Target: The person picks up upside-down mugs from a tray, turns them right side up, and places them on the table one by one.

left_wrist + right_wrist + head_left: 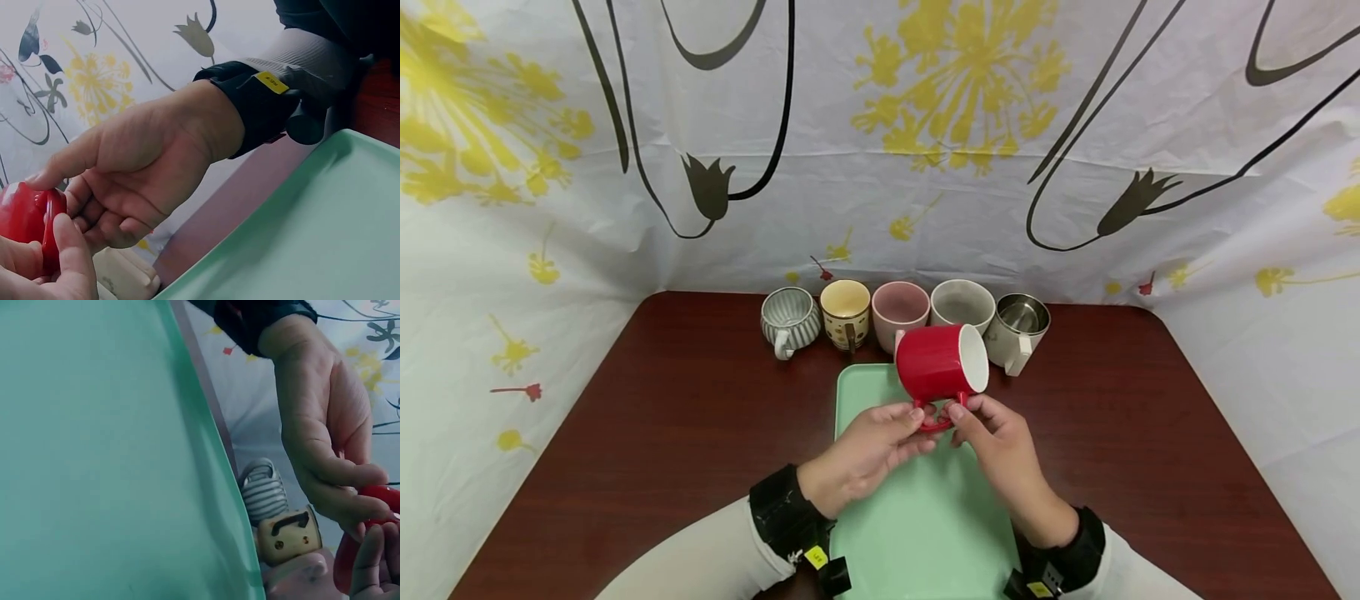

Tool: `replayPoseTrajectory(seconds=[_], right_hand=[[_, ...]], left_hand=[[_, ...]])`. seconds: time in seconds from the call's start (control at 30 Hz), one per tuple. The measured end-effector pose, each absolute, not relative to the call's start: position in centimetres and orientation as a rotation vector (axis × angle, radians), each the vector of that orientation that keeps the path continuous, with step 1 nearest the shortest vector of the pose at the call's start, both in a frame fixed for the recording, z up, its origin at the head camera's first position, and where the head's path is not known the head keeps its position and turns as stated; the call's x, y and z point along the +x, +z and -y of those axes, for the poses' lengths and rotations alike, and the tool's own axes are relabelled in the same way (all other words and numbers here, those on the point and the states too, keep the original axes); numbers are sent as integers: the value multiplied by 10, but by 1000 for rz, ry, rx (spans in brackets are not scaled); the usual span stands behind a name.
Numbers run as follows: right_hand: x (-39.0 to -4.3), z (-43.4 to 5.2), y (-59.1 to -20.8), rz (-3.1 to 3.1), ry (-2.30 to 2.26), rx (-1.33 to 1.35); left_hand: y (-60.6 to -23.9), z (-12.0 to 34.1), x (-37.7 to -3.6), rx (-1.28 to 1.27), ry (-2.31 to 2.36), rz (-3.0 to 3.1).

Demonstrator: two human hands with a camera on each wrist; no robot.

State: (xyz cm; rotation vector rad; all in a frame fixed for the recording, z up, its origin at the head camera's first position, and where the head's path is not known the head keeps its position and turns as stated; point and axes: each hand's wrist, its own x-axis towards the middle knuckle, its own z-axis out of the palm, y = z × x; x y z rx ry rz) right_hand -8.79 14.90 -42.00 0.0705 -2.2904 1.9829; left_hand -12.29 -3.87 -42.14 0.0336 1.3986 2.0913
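A glossy red mug (pixel 931 362) with a white inside is held up on its side over the far end of a green tray (pixel 925 533). Its mouth faces right and its handle (pixel 936 427) points toward me. My left hand (pixel 868 454) pinches the handle's left end between thumb and fingers. From the other side, my right hand (pixel 1007 458) grips the right end of the same handle. Fingers of both hands meet around the handle (pixel 52 234) in the left wrist view. Only part of the red mug (pixel 347 565) shows in the right wrist view.
Behind the tray stands a row of mugs: ribbed grey (pixel 790 321), yellow spotted (pixel 846 315), pink (pixel 900 312), white (pixel 962 302) and cream with a metal inside (pixel 1018 337). A patterned cloth (pixel 865 192) hangs behind the dark wooden table (pixel 700 408).
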Motion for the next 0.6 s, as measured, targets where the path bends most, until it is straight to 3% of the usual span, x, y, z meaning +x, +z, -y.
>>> replayPoseTrajectory(seconds=[0.6], right_hand=[[-86,-152,-423,2022,2565,178]], left_hand=[[-437,33,-121,32,1999,-1454]])
